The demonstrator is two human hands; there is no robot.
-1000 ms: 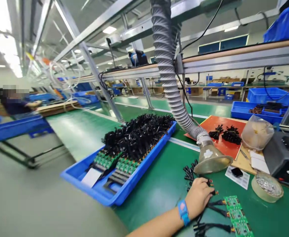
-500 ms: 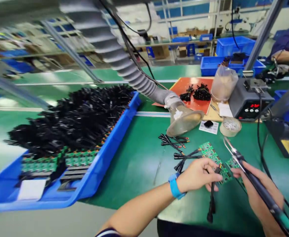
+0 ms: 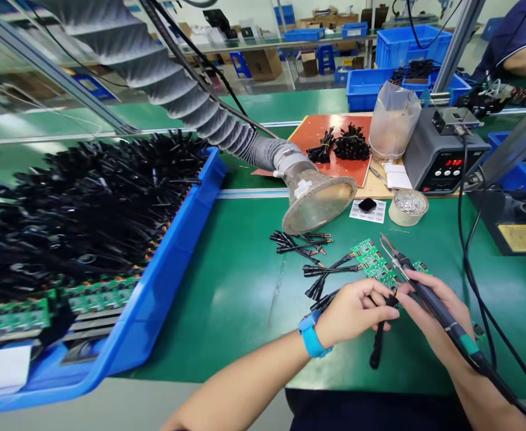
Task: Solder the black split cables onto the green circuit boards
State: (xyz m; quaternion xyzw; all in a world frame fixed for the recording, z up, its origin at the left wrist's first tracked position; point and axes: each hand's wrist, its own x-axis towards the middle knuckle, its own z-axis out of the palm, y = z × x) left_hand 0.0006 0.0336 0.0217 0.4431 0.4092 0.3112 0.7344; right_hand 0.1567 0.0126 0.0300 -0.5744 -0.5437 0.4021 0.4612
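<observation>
My left hand (image 3: 356, 311), with a blue wristband above it, pinches a short black cable (image 3: 378, 341) whose plug end hangs down over the bench. In my right hand (image 3: 442, 311) lies a soldering iron (image 3: 440, 314), its tip pointing up and left above the boards. The right fingertips meet the wire end of the cable beside the left fingers. Behind the hands is a green circuit board panel (image 3: 370, 257), partly covered by them. Black cables (image 3: 334, 269) run from its left edge. More loose cables (image 3: 296, 242) lie farther left.
A big blue bin (image 3: 177, 239) full of black cables and boards stands at left. The fume hose's hood (image 3: 319, 200) hangs over the bench. Behind are a round tub (image 3: 409, 208), the soldering station (image 3: 451, 155) and an orange mat (image 3: 334, 131). A person's arm (image 3: 525, 60) shows far right.
The view has shifted, so the bench sits higher and farther left. My right hand has come closer to my left, its fingertips now at the cable's wire end.
</observation>
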